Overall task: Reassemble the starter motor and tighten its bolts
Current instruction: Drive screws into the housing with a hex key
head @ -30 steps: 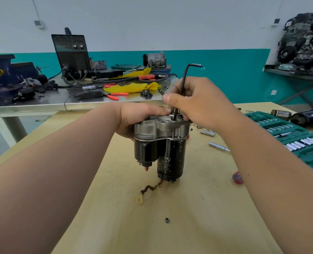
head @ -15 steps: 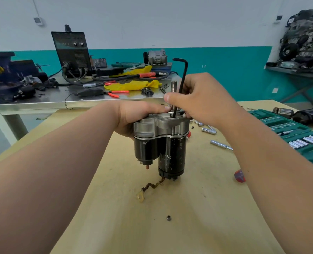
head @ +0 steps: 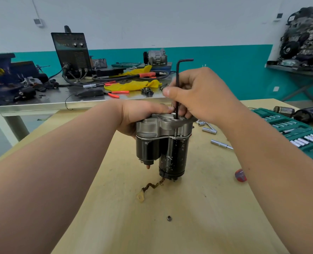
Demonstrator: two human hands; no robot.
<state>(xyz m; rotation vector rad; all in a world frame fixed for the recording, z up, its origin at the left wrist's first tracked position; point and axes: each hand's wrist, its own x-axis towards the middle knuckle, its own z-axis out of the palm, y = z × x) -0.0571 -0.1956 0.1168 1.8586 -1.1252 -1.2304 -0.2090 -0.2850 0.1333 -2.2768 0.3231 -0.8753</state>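
Yellow workshop bench (head: 188,226), socket set (head: 289,125) lying beyond the right knuckles: a starter motor (head: 172,153) stands upright, its grey nose gripped by the left hand (head: 139,114), fingers curled over the top rim. The right hand (head: 203,94) pinches a hex key (head: 177,79) between thumb and fingers, its long leg dropping from the fingertips to a bolt head hidden beneath them. Bolt-tightening looks to be the step in hand; the next move likely calls for a firm twist with the key kept plumb.
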